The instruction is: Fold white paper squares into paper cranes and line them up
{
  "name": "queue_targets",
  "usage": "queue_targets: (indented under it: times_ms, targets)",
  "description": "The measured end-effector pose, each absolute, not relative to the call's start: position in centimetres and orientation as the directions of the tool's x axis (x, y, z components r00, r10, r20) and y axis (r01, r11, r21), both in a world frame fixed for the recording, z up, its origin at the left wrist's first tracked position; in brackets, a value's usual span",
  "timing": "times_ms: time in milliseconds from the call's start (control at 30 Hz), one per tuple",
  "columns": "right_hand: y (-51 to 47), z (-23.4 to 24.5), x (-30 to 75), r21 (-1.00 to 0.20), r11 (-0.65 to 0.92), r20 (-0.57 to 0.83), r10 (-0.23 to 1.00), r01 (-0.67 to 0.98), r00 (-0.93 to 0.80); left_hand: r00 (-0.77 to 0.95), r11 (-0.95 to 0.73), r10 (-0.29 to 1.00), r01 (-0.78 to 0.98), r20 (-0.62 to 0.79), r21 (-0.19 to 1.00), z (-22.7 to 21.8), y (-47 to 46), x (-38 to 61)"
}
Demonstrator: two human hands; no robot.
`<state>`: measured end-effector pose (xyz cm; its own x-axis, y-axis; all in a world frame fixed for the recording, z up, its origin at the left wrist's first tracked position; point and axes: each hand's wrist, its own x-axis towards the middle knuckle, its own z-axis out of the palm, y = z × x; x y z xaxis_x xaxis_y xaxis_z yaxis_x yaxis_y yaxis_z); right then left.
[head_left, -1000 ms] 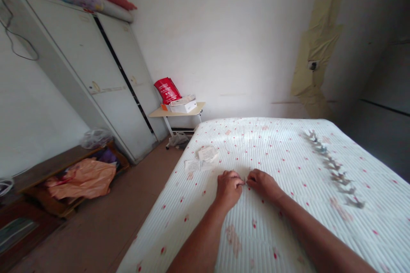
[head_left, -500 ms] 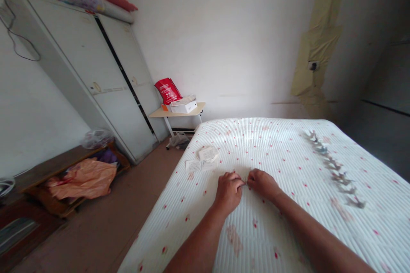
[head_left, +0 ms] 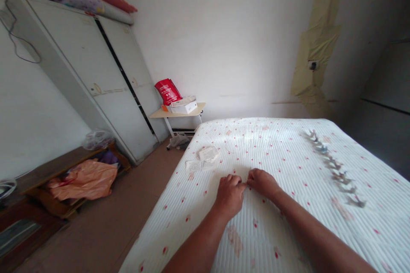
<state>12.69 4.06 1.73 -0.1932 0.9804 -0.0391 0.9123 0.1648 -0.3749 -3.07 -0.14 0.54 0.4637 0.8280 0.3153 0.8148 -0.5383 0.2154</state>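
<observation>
My left hand (head_left: 229, 194) and my right hand (head_left: 263, 182) rest side by side on the bed (head_left: 288, 222), which has a white ribbed cover with small red marks. Both hands have their fingers pinched together where they meet, on something small that I cannot make out. A little beyond my left hand lie a few white paper pieces (head_left: 203, 159). A row of small grey folded figures (head_left: 333, 168) runs along the bed's right side, apart from both hands.
A tall white wardrobe (head_left: 86, 76) with rolled bedding on top stands at the left. A small side table (head_left: 177, 113) carries a red bag and white boxes. A low wooden bench (head_left: 60, 170) holds orange plastic. Brown floor lies left of the bed.
My left hand has slid slightly nearer to me and to the right; the right hand stays put. The view has shifted a little.
</observation>
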Motion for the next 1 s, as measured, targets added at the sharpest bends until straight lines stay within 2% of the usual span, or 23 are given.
queue_targets:
  times_ms: [267, 533, 733, 867, 1000]
  targets:
    - [3.9, 1.2, 13.0, -0.428, 0.135, 0.041, 0.991, 0.894, -0.13, 0.463, -0.521, 0.836, 0.839, 0.295, 0.159, 1.0, -0.4, -2.7]
    - [4.8, 1.0, 14.6, -0.609, 0.179, -0.006, 0.973, 0.772, -0.231, 0.459, -0.515, 0.845, 0.837, 0.276, 0.184, 1.0, -0.5, -2.7]
    - [4.4, 1.0, 14.1, -0.576, 0.163, 0.005, 0.981, 0.801, -0.196, 0.455, -0.515, 0.842, 0.838, 0.292, 0.179, 0.8, -0.5, -2.7]
    - [4.4, 1.1, 13.6, -0.525, 0.132, -0.024, 0.985, 0.841, -0.169, 0.41, -0.49, 0.858, 0.833, 0.31, 0.256, 0.6, -0.2, -2.7]
    - [4.7, 1.2, 13.5, -0.498, 0.127, -0.053, 0.983, 0.858, -0.176, 0.257, -0.37, 0.916, 0.838, 0.308, 0.401, 0.6, 0.8, -2.2]
